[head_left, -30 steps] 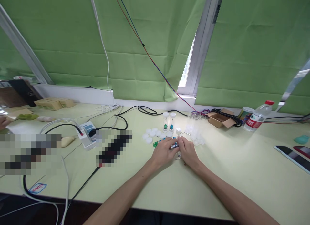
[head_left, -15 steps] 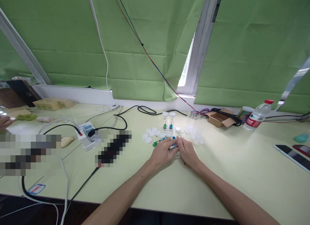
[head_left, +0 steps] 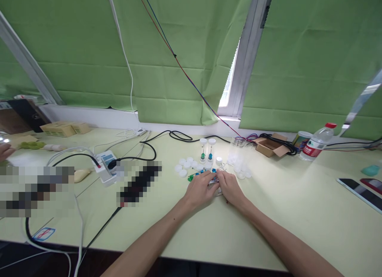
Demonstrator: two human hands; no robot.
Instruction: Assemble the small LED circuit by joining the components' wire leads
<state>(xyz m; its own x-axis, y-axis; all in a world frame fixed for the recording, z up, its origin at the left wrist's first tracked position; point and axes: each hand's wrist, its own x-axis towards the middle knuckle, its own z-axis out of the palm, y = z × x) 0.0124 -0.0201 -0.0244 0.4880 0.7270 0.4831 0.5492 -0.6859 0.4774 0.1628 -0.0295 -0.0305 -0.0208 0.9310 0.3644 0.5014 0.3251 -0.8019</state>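
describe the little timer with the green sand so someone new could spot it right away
On the pale green table, look just beyond the person's two hands, where white caps lie scattered. Two small white-capped sand timers stand upright side by side there. The green sand timer is the left one; its neighbour, the blue sand timer, holds blue.

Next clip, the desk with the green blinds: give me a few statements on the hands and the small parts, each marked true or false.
1. The left hand and right hand meet over one small metallic piece. True.
2. Two small hourglasses lie flat on the table. False: they stand upright, with white caps, one holding green, one blue.
3. The white caps lie left of the hourglasses. True.
4. The water bottle has a blue cap. False: its cap is red.
5. The cardboard box sits between the hands. False: it sits far right, near the window sill.
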